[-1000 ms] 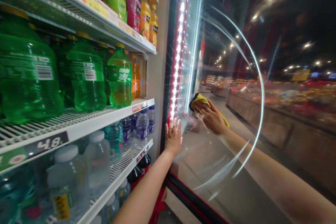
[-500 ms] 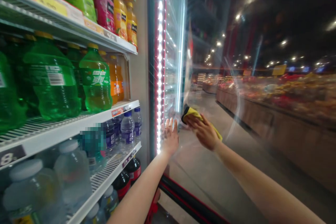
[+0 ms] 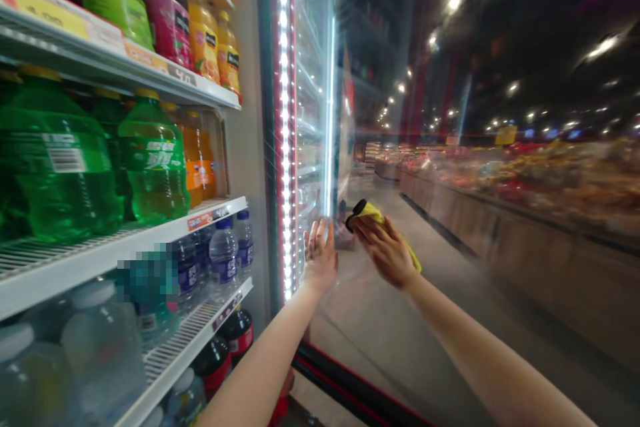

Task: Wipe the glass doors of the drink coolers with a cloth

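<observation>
Glass door: the pane [image 3: 410, 353] stands to the right of the shelving, bordered by a bright light strip [image 3: 285, 147] and, below, a black-and-red frame [image 3: 350, 380]. Pale reflections and haze lie over it.
Left hand: the hand [image 3: 321, 260] is held up at the pane beside the strip, fingers straight and slightly spread, its grip bare.
Right hand: the hand [image 3: 389, 253] lies flattened at the glass, its grip holding the cloth beneath nearly straight fingers.
Yellow cloth: black-edged, the cloth [image 3: 369, 209] sits under the right hand, showing past the fingertips and by the wrist.
Shelves: white racks [image 3: 125, 263] carry green bottles [image 3: 153, 170], yellow juices [image 3: 203, 37] and purple-labelled water [image 3: 223, 253].
Room: through the pane, grey floor [image 3: 435, 247], a long wood-sided worktop [image 3: 465, 220] and ceiling lights [image 3: 454, 1] under a dark roof.
Hard to see: goods on the worktop blur together; a teal bottle [image 3: 157, 317] is partly pixelated; both forearms are cut off below; most of the cloth is covered.
</observation>
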Motion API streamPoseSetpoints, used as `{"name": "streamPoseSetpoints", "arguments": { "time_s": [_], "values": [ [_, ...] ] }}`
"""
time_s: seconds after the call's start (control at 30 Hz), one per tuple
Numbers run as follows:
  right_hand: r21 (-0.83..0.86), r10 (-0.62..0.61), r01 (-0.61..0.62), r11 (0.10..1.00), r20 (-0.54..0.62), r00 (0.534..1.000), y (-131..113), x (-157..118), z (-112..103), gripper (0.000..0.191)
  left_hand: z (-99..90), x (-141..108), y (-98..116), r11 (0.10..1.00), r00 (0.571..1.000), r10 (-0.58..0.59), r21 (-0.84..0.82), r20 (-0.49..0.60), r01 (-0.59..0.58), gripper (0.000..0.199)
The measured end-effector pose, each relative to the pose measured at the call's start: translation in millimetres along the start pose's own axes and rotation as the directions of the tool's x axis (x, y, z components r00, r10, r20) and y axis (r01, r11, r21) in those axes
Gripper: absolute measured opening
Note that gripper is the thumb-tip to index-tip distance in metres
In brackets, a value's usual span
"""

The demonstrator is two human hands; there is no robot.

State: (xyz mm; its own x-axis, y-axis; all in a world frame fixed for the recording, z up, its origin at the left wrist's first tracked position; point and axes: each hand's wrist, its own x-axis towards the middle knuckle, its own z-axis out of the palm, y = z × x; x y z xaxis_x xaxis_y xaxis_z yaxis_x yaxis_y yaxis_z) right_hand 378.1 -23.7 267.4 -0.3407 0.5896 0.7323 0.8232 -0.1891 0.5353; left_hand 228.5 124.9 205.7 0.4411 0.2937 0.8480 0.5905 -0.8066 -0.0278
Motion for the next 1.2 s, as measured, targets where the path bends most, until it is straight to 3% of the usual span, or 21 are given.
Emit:
{"name": "streamPoseSetpoints", "arguments": {
  "time_s": [0.1,0.2,0.3,0.37,0.43,0.57,0.63,0.7,0.83,0.9,0.97,1.1,1.2],
  "values": [
    [-0.037,0.208,-0.209,0.977,-0.015,0.978,34,-6,-34,0.06,0.8,8,13,0.999,1.0,0.025,-0.036,-0.001,-0.025,0.086],
    [-0.083,0.316,-0.319,0.944,-0.053,0.947,32,-48,-46,0.06,2.4,8,25,0.996,0.998,0.062,-0.07,-0.009,-0.063,0.085],
    [-0.071,0.214,-0.215,0.974,-0.019,0.977,4,-81,-31,0.057,1.1,7,35,0.99,0.996,0.092,-0.105,-0.013,-0.093,0.084],
    [-0.037,0.101,-0.1,0.994,0.027,0.995,-6,-81,-22,0.057,-1.8,10,43,0.987,0.995,0.101,-0.121,-0.017,-0.103,0.083],
    [-0.017,0.062,-0.061,0.998,0.056,0.996,1,-67,-23,0.059,-5.2,16,50,0.985,0.995,0.101,-0.136,-0.024,-0.103,0.082],
    [-0.064,0.258,-0.257,0.964,0.012,0.966,45,-46,-51,0.062,-7.9,30,67,0.98,0.995,0.098,-0.172,-0.022,-0.1,0.081],
    [-0.098,0.372,-0.376,0.921,-0.057,0.927,56,-60,-63,0.063,-7.2,34,75,0.975,0.993,0.112,-0.189,-0.023,-0.115,0.082],
    [-0.122,0.424,-0.436,0.892,-0.111,0.899,50,-86,-65,0.063,-6.3,35,81,0.97,0.991,0.132,-0.203,-0.035,-0.137,0.082],
    [-0.116,0.327,-0.329,0.937,-0.04,0.944,18,-122,-50,0.063,-6.6,35,91,0.958,0.982,0.184,-0.215,-0.052,-0.191,0.083],
    [-0.089,0.243,-0.239,0.967,0.036,0.969,17,-116,-49,0.062,-7.4,35,97,0.949,0.975,0.217,-0.221,-0.05,-0.223,0.083],
    [-0.083,0.22,-0.215,0.973,0.063,0.973,34,-101,-57,0.062,-7.5,36,105,0.939,0.967,0.248,-0.233,-0.052,-0.253,0.084],
    [-0.149,0.362,-0.362,0.92,-0.027,0.932,82,-95,-84,0.067,-5.3,37,123,0.916,0.955,0.29,-0.273,-0.057,-0.295,0.089],
    [-0.186,0.481,-0.501,0.845,-0.142,0.865,84,-127,-88,0.069,-3.5,36,133,0.895,0.94,0.336,-0.294,-0.051,-0.336,0.089]
  ]
}}
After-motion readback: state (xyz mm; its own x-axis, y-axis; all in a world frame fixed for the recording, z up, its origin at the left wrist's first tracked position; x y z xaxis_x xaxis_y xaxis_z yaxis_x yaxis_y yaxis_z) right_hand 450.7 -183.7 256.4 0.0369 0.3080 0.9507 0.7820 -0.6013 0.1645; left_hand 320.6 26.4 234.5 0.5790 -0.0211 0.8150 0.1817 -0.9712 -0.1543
